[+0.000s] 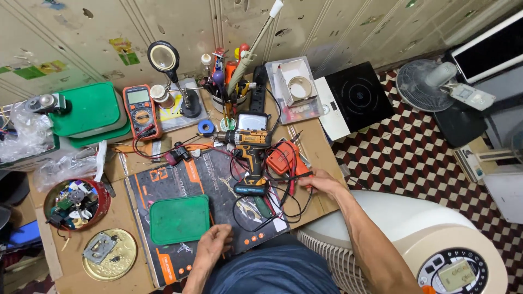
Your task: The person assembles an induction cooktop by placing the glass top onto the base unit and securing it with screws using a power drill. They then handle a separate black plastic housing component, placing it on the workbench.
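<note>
The right hand (320,181) pinches thin, limp probe leads (291,188) near the counter's right edge — light, floppy, best held by their stiff tips; the left hand (213,242) rests loosely curled, empty, at the front edge.

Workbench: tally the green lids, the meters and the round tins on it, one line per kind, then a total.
Green lids: 2, a flat green lid by the left hand, and a green lid on the stacked tubs.
Meters: 2, an orange multimeter and a small orange tester near the right hand.
Round tins: 2, a parts tin and a gold tin lid.
Total: 6
</note>
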